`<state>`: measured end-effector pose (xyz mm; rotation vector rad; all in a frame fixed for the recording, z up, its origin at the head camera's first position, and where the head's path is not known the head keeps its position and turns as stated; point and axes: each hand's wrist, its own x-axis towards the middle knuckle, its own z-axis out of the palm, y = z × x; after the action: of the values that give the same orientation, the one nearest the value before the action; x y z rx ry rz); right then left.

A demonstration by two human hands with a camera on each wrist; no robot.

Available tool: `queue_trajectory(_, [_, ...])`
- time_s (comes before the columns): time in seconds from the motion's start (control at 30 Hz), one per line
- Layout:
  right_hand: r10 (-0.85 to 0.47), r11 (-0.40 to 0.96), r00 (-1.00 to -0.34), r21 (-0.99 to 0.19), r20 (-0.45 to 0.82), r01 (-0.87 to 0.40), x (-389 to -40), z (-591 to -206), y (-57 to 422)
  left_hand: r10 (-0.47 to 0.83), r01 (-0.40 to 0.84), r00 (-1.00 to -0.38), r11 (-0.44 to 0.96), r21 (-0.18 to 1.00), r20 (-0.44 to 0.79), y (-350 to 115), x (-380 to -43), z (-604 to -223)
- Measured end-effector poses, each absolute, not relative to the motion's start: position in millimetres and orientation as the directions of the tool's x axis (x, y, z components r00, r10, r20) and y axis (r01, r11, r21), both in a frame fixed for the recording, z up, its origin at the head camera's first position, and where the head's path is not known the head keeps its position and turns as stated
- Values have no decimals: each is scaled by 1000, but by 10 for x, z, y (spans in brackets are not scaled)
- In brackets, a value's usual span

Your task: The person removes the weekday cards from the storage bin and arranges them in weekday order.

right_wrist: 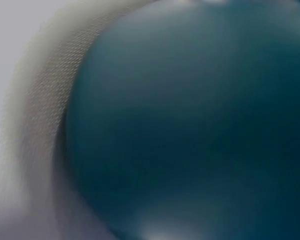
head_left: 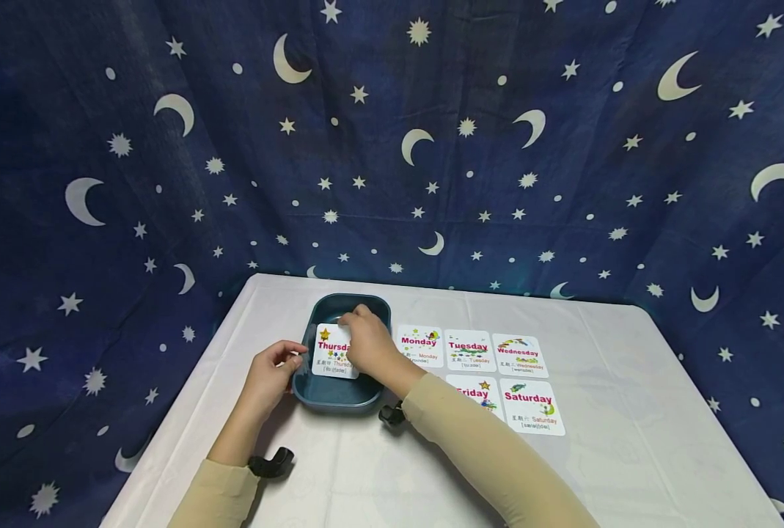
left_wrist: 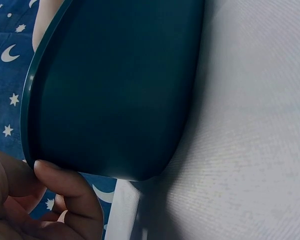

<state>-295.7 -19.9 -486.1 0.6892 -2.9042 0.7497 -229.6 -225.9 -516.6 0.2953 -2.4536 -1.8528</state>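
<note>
A dark teal tray (head_left: pixel 339 402) with rounded corners stands on the left part of the table. My left hand (head_left: pixel 271 374) grips its left rim between thumb and fingers; in the left wrist view the left hand (left_wrist: pixel 65 200) is at the corner of the tray (left_wrist: pixel 110 90). My right hand (head_left: pixel 370 345) reaches over the tray and pinches the Thursday card (head_left: pixel 334 359) by its right side, covering the end of the word. Only the tray's outside (right_wrist: pixel 190 125) shows in the right wrist view, so the right fingers are hidden there.
Right of the tray lie the Monday card (head_left: pixel 421 346), the Tuesday card (head_left: pixel 470 350) and the Wednesday card (head_left: pixel 520 356) in a row. Below them are the Friday card (head_left: pixel 484 392), partly behind the right sleeve, and the Saturday card (head_left: pixel 532 407). A white cloth covers the table (head_left: pixel 629 440).
</note>
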Motion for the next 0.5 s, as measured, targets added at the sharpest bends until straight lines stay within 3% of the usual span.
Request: queue_trajectory(0.5, [-404,747,-886,-477,228,-463,-2872,-4812,-118,-180,-113,-981,266,957,-66,-2246,-2287,-5178])
